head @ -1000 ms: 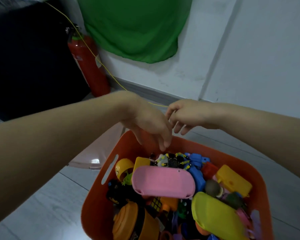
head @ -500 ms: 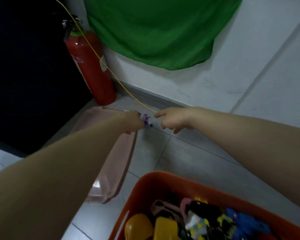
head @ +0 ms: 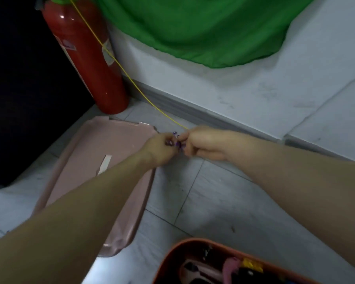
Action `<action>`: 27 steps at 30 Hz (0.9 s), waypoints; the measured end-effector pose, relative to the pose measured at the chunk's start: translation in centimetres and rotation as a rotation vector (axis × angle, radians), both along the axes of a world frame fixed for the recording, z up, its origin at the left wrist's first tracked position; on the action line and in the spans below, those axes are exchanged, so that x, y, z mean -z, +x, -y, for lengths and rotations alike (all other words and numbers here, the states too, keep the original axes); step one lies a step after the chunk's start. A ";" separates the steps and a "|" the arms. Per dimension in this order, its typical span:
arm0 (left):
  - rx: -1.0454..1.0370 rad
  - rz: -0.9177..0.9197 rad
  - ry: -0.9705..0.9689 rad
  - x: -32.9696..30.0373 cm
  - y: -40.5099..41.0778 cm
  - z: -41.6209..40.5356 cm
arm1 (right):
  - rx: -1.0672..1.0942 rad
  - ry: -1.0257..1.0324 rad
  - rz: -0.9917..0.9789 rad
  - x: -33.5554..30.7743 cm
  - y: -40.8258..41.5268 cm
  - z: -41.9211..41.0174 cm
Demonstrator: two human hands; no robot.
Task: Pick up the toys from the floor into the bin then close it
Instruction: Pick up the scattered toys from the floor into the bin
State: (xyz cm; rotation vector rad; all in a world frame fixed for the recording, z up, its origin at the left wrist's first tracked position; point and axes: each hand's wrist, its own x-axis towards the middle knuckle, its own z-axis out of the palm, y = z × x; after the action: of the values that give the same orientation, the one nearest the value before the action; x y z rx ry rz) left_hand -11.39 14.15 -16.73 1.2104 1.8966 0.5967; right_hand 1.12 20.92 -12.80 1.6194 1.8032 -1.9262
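Where hands meet, tiny knobbly purple toy pinched.

No words or numbers can be read here. The red fire extinguisher, at about 11 o'clock, has pale stickers on it, but they are too blurry to read.

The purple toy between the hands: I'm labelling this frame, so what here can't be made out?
- Purple toy, head view: small, blurred, mostly covered by the left hand and right hand; its shape is unclear.
- Orange bin: cut off by the bottom edge.
- Pink lid: partly hidden by the left forearm.
- Fire extinguisher: top cut off.
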 end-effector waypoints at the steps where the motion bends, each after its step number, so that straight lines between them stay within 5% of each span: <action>1: 0.020 0.032 0.006 -1.2 0.5 -0.3 | 0.048 0.029 -0.008 -1.1 0.7 -0.1; 10: 0.246 0.115 0.122 -16.3 8.5 -1.2 | 0.502 0.165 -0.255 -14.4 10.8 2.8; 18: 0.347 0.193 0.123 -26.4 14.1 7.2 | 0.717 0.415 -0.350 -18.5 12.9 9.7; 24: 0.543 0.232 -0.184 -28.6 15.5 13.9 | 0.479 0.245 -0.314 -20.5 15.6 17.9; 27: 0.625 0.023 -0.378 -27.0 14.8 15.7 | 0.209 0.076 -0.097 -20.4 18.4 20.3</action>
State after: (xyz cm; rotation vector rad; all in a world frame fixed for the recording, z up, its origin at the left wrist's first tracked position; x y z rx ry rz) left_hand 3.41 -1.53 10.27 1.4244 1.4079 -0.0807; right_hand 19.57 0.58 7.62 1.8372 1.8287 -2.0778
